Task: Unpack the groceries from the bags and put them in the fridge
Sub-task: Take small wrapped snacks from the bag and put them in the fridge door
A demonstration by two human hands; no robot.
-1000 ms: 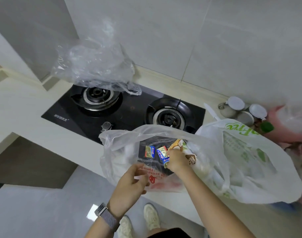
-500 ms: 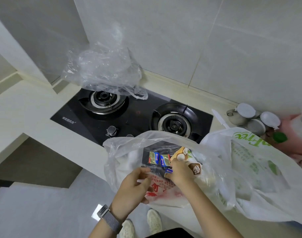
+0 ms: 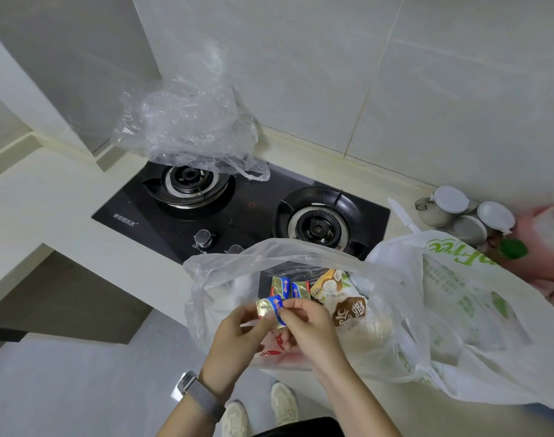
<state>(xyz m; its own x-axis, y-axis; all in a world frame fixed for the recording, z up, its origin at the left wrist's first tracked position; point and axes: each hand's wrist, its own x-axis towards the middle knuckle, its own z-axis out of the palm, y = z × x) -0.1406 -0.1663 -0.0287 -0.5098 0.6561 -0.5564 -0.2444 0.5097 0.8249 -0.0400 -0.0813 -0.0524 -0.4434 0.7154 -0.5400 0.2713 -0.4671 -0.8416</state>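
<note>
Two hands, left hand (image 3: 237,329) and right hand (image 3: 307,326), are pinched together on one foil butter packet (image 3: 271,307) above the open bag (image 3: 225,285), while two more packets (image 3: 289,288) lie just beyond the fingertips.

both forearms enter from the bottom edge of the frame and converge toward its lower centre. the left hand (image 3: 234,337) sits just left of centre, back of the hand facing the camera, fingers curled upward with thumb and forefinger pinching. a grey mesh-strap watch (image 3: 200,397) wraps the left wrist. the right hand (image 3: 310,329) lies just right of it, touching the left at the fingertips, its thumb and forefinger pinched together, the other fingers curled under.
</note>
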